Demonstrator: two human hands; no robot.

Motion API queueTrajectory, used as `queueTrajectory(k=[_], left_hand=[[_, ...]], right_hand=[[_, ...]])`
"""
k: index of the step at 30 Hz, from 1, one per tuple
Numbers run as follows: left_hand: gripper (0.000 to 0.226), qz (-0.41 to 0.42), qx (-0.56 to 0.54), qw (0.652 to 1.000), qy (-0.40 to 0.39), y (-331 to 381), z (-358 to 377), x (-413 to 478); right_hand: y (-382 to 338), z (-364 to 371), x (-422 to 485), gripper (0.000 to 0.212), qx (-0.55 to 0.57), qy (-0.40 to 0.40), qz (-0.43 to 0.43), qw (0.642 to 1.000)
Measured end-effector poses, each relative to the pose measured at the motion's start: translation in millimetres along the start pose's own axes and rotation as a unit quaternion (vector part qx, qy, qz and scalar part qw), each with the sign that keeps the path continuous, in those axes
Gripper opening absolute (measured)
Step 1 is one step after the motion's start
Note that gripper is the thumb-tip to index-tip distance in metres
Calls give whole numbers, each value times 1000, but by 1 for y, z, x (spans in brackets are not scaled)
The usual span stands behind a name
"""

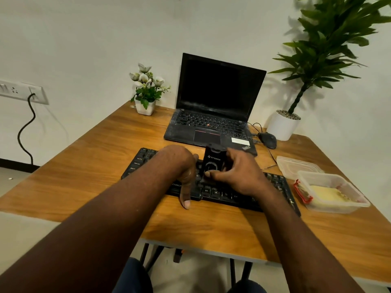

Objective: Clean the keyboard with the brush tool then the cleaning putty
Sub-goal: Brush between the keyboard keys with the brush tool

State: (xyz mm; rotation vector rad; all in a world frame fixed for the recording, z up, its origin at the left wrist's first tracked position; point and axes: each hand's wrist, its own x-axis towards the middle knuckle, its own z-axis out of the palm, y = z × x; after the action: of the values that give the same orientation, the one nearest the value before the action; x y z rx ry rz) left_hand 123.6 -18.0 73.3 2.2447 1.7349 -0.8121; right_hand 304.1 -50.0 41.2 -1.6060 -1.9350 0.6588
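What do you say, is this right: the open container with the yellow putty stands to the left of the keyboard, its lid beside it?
Not quite. The head view shows the open container with the yellow putty to the right of the keyboard, not the left. Its lid does lie beside it.

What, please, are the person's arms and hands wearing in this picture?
Nothing that the picture shows. Both arms are bare up to the frame's edge, with no sleeve in view, and the left hand and right hand carry no glove, watch, ring or bracelet.
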Motion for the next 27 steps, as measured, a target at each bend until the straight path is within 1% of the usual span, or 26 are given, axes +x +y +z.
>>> queueTrajectory(k=[2,4,5,6,8,9,10,11,12,14,15,16,17,18,19,20,21,22,24,25,26,27], left_hand=[[153,2,-11,1000,-2,-2,1,0],[153,2,-14,1000,0,-3,2,0],[152,3,-12,1000,1,-2,2,0],[152,2,-12,1000,0,-2,2,0],[153,2,-10,1000,-7,0,1,0],[153,1,-8,1000,-8,1,0,0],[152,-1,-8,1000,-7,1,-1,0],[152,-3,-10,1000,-6,1,-1,0],[152,-3,-13,1000,-5,1,-1,0],[152,-2,-13,1000,-2,0,1,0],[152,-2,-14,1000,-1,-1,2,-1],[152,-1,-15,1000,0,-1,3,-1],[151,0,-15,1000,0,-1,3,-1],[151,1,-15,1000,-2,-1,2,-1],[151,2,-14,1000,-5,1,2,0],[150,1,-10,1000,-6,2,1,0],[150,0,-7,1000,-6,3,0,0],[149,-1,-4,1000,-6,3,0,0],[149,1,-2,1000,-4,3,0,0],[150,1,-2,1000,-2,2,0,0],[150,1,-1,1000,0,2,0,-1],[150,1,-1,1000,0,2,0,-1]], right_hand=[[4,-6,7,61,-65,96,37,993],[8,-16,10,62,-122,187,65,973],[8,-20,8,62,-118,197,63,971],[9,-20,8,62,-75,179,58,979],[4,-15,3,58,52,87,56,993],[1,-11,1,56,71,37,55,995],[2,-7,0,55,53,14,47,997],[4,-5,1,57,17,26,43,999],[7,-6,4,59,-26,69,48,996],[7,-15,6,62,-108,174,67,976],[9,-20,5,62,-120,202,66,970],[11,-24,4,61,-94,193,65,974],[10,-26,0,59,-30,149,63,986],[7,-26,-6,55,33,79,63,994],[5,-24,-11,52,65,8,55,996],[5,-22,-15,52,59,-39,41,997],[7,-20,-17,53,36,-55,30,997],[10,-19,-16,56,14,-35,30,999],[14,-24,-12,63,-30,65,61,996],[17,-28,-10,64,-69,125,73,987],[19,-32,-9,65,-94,166,76,979],[20,-35,-11,64,-85,173,72,978]])
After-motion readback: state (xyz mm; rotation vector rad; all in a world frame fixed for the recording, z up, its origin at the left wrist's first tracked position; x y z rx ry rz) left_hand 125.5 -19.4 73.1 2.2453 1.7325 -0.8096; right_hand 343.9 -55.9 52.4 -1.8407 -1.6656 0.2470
